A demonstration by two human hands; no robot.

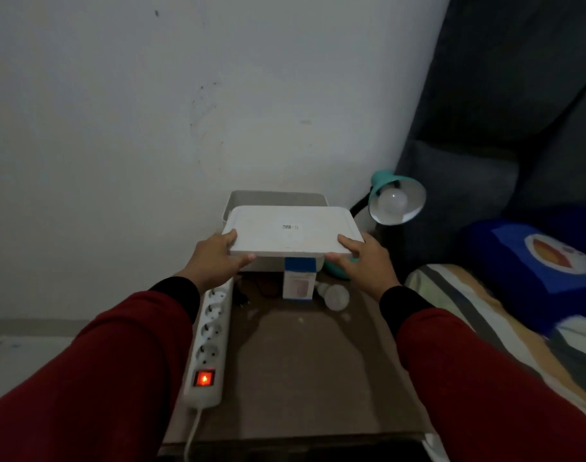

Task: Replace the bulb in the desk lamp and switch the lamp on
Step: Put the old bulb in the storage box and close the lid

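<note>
left hand (220,258) grips white lid (293,233) at its left edge, fingers on top, thumb under | right hand (361,260) clamps its right edge likewise | lid held above open white box (275,198), contents hidden | desk lamp (396,200) right of box, bulb fitted, unlit | spare bulb (334,296) lies on table (301,361) beside bulb carton (299,281) | power strip (210,341) switch glowing

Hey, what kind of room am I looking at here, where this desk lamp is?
Probably a bedroom corner. A small brown table stands against a white wall beside a bed with a striped sheet and a blue pillow. The teal desk lamp sits at the bedside, like a nightstand.
</note>
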